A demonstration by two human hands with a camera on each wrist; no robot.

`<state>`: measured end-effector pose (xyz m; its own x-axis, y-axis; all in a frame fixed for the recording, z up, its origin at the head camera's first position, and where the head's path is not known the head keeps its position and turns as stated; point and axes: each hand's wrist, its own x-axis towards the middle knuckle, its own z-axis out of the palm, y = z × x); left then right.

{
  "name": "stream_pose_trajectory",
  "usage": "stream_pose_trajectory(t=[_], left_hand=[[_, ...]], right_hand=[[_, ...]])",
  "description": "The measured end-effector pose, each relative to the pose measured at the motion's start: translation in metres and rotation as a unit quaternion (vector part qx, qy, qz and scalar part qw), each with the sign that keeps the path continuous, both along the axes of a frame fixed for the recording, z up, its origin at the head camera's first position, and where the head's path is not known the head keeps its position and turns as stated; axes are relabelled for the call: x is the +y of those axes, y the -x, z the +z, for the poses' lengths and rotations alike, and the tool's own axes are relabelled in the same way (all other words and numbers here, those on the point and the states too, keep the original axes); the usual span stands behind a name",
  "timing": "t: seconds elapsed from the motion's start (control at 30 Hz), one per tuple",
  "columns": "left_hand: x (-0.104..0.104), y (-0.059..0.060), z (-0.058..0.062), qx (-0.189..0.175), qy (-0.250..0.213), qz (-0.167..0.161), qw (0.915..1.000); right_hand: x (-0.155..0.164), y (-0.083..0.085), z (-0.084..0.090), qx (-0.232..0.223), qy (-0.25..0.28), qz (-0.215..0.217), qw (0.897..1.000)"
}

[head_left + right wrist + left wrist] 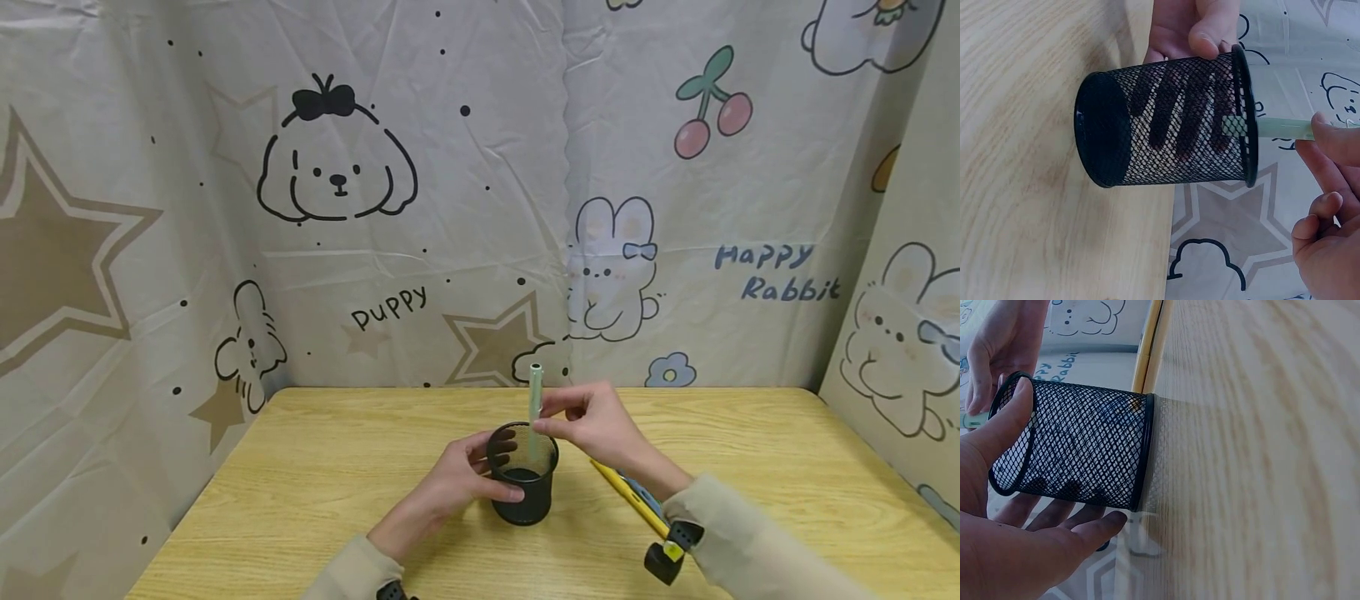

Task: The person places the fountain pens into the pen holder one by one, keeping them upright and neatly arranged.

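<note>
The right hand point(592, 425) pinches a pale green pen point(536, 400) upright, its lower end already inside the black mesh cup point(522, 483). The left hand point(457, 479) wraps the cup's side, steadying it on the bench point(315, 483). Best to keep the pen vertical, clear of the rim, and the cup held firm. A yellow pen point(626, 496) lies just beside the cup.

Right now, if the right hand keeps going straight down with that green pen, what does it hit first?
Likely the inside bottom of the black mesh cup: the right hand holds the green pen upright, its tip already past the rim. Depth unclear.
</note>
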<state>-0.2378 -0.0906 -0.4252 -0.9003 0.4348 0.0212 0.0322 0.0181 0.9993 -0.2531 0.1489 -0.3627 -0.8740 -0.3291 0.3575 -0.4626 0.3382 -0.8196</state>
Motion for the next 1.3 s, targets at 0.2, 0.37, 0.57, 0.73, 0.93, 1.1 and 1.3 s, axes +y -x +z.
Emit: stream_pose_trajectory(t=[0.2,0.37,0.57,0.73,0.93,1.1,1.3], left_hand=[[0.0,0.0,0.0,-0.001,0.0,-0.002,1.0],[-0.001,0.0,0.001,-0.004,-0.001,-0.003,1.0],[-0.001,0.0,0.001,-0.006,-0.002,-0.001,1.0],[-0.001,0.001,-0.001,-0.007,-0.002,0.0,1.0],[0.0,0.002,-0.001,-0.012,-0.002,0.0,0.9999],[0.0,0.002,-0.001,-0.014,-0.001,-0.003,0.9999],[0.001,0.002,0.0,-0.018,-0.002,-0.004,0.9998]], right_hand=[[-0.004,0.0,-0.004,-0.002,-0.005,0.003,1.0],[-0.008,0.001,-0.008,0.003,-0.009,0.006,1.0],[-0.012,0.002,-0.012,0.007,-0.021,0.007,1.0],[-0.012,0.003,-0.015,0.007,-0.028,0.011,1.0],[-0.013,0.005,-0.019,0.015,-0.038,0.017,0.999],[-0.015,0.006,-0.022,0.02,-0.051,0.019,0.998],[-0.017,0.005,-0.023,0.015,-0.051,0.021,0.998]])
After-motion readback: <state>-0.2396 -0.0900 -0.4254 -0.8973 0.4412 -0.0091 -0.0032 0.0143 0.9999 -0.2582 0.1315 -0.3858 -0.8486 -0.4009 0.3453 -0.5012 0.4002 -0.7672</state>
